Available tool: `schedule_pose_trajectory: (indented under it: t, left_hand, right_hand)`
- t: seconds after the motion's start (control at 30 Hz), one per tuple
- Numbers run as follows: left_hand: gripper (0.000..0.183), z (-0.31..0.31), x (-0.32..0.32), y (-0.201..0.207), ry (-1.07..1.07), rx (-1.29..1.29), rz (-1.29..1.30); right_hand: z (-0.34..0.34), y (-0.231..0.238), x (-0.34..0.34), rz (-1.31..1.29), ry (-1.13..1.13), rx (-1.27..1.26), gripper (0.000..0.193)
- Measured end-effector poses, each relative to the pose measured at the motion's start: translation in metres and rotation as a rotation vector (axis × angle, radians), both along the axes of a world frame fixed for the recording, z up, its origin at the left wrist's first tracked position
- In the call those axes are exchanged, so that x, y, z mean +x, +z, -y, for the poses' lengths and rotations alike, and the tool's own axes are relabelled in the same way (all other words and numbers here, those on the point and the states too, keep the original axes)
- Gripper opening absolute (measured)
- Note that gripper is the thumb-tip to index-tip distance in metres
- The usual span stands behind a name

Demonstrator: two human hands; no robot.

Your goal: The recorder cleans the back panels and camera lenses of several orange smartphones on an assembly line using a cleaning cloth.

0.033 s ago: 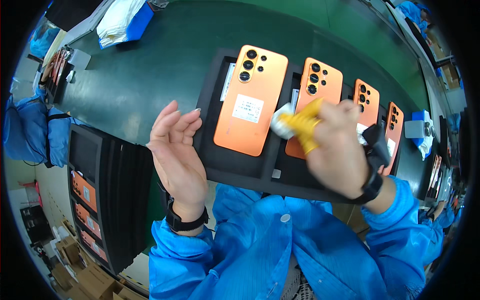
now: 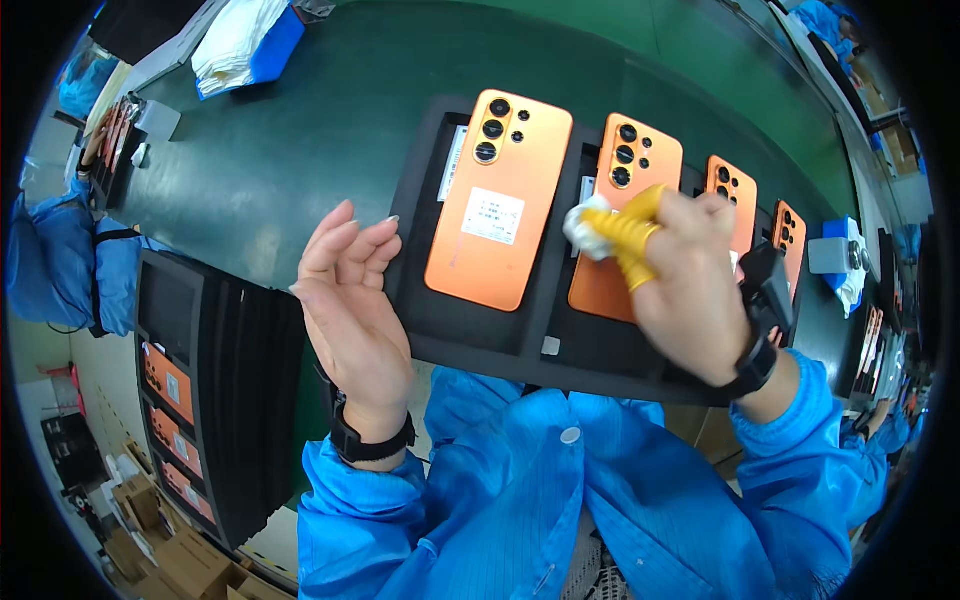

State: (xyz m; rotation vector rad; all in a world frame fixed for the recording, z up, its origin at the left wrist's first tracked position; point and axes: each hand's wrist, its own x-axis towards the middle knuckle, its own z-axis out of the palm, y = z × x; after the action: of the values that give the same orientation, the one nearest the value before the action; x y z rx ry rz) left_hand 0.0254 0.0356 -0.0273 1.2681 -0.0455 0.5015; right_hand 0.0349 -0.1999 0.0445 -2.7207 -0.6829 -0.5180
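Note:
My right hand [image 2: 690, 290], with yellow finger cots on its fingers, is shut on a white wiping cloth [image 2: 586, 230]. It presses the cloth near the left edge of the second orange phone [image 2: 652, 165] and hides much of that phone's lower half. Back up in a black foam tray [image 2: 470, 355], the leftmost orange phone [image 2: 515, 175] bears a white label. My left hand [image 2: 360, 310] hovers by the tray's left edge, palm up, fingers loosely curled and apart, holding nothing. Farther right lie a third phone [image 2: 738, 195] and a fourth phone [image 2: 790, 235].
Beside the green table [image 2: 250, 180], black trays [image 2: 225, 380] are stacked at lower left, the top one holding orange phones. A blue box of white cloths [image 2: 245, 50] stands at the far left. Another blue-and-white box [image 2: 845, 260] sits at right. Cardboard boxes [image 2: 190, 560] lie below.
My right hand has shifted slightly to the right and the cloth has moved right and a little up, onto the second phone's left edge. My left hand has hardly moved.

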Motion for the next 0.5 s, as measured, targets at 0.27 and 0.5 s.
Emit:
schedule_pose_trajectory:
  t: [0.27,0.5]
  left_hand:
    - [0.058,0.002,-0.001,0.004,-0.023,0.028,-0.022]
    - [0.058,0.005,0.001,0.004,-0.001,0.089,-0.024]
  right_hand:
    - [0.015,-0.032,-0.04,-0.025,0.066,-0.171,0.013]
    - [0.031,-0.022,-0.056,-0.163,0.014,-0.009,0.02]
